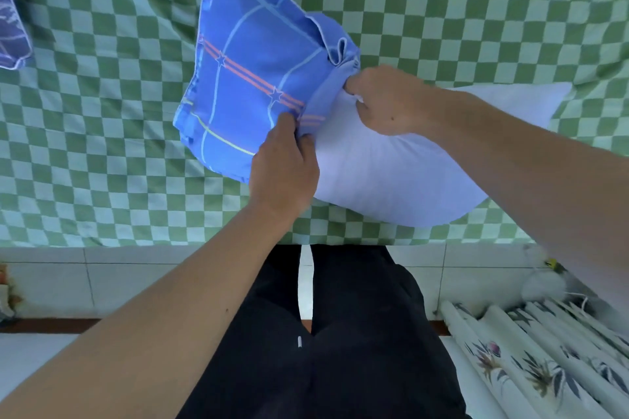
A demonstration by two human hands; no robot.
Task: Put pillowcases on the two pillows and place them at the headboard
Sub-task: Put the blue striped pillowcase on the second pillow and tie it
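Observation:
A white pillow (401, 177) lies on the green checked bed sheet (102, 146), its left part inside a blue pillowcase (252, 78) with pale lines and orange star stripes. My left hand (284, 167) pinches the pillowcase's open edge at its near side. My right hand (388, 100) grips the bunched edge of the opening at its far side, on top of the pillow. The right half of the pillow is bare. A second blue pillow or pillowcase (12, 31) shows at the far left edge, mostly cut off.
The bed's near edge runs across the middle of the view, with my dark trousers (340, 333) against it. White floor tiles (68, 282) lie below on the left. A curtain with a leaf print (531, 357) hangs at the lower right.

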